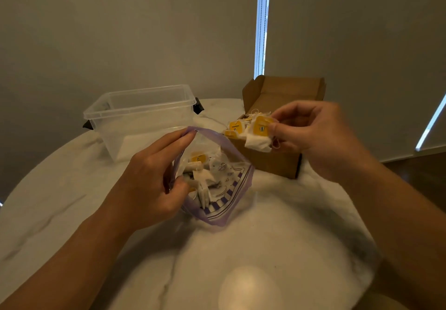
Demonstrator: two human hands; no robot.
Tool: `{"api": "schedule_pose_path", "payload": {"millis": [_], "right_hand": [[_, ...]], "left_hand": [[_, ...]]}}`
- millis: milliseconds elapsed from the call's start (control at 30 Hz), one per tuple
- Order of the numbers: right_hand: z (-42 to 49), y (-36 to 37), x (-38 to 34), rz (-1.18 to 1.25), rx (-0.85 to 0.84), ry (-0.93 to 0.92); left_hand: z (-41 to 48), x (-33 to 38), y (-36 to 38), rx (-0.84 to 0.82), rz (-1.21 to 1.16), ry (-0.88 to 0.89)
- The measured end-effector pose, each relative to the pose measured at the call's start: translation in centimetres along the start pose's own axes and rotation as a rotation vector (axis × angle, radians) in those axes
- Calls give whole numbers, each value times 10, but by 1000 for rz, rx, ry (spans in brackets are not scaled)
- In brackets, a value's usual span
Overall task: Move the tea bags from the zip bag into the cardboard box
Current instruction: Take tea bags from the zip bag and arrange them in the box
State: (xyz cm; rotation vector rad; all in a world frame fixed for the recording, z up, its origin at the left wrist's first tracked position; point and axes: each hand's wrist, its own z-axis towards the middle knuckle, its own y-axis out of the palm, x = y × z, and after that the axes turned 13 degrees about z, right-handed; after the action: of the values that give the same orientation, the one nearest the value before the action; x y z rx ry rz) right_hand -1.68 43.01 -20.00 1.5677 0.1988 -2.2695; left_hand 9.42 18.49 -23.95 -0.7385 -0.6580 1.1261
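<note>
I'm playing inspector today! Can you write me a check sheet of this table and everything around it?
Surface: pale marble table, with a light glare near the front.
Job's things: zip bag open, tea bags inside; box open behind it, with a pile of more in it.
Clutter: clear tub at back left, looks empty.
Grippers: left hand holds the zip bag's rim open; right hand pinches one tea bag by the box's front edge.
Cables: nothing seen.
Surroundings: closed blinds, a bead chain in the gap, wood floor at right.
</note>
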Motion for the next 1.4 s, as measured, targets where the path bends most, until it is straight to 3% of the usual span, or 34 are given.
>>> {"api": "schedule_pose_path", "payload": {"millis": [300,600,867,1100,1400], "right_hand": [[65,-41,6,-227,176,30],[78,-23,22,-388,109,111],[89,-45,32,-676,141,57],[97,-59,32,-710,218,107],[96,-63,33,-799,145,98]], "left_hand": [[-1,0,1,12,-23,13],[0,-1,2,15,-34,8],[1,-1,2,21,-30,12],[1,0,2,21,-35,19],[1,-3,3,14,-23,15]]}}
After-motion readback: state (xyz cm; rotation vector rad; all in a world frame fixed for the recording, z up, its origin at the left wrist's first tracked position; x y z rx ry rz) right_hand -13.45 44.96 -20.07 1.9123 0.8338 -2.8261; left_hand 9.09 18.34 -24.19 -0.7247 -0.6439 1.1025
